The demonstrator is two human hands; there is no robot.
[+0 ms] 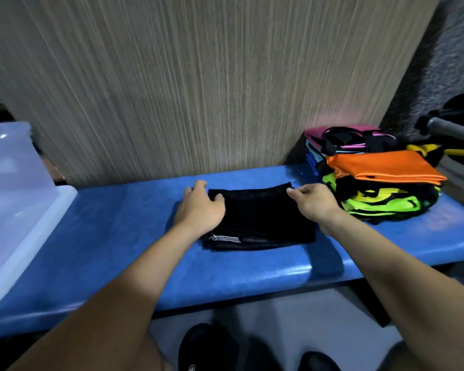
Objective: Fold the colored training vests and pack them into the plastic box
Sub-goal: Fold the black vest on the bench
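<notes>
Black vest [263, 220] lies folded into a rough rectangle on the blue bench [118, 226], centre of view, white stitched tag at its near-left edge. Left hand [201, 207] rests on the vest's left side, fingers loosely spread over the far-left corner. Right hand [315, 200] pinches the far-right corner between thumb and fingertips.

Right of the vest, just beside the right hand: heap of vests [373, 178] — orange on top, neon yellow-green below, pink and blue toward the back, black straps across. Plastic box [19, 199], translucent, sits at the bench's left end, well apart from the vest. Wood-grain panel [198, 89] stands behind the bench. Dark shoes [206, 349] show on the floor below.
</notes>
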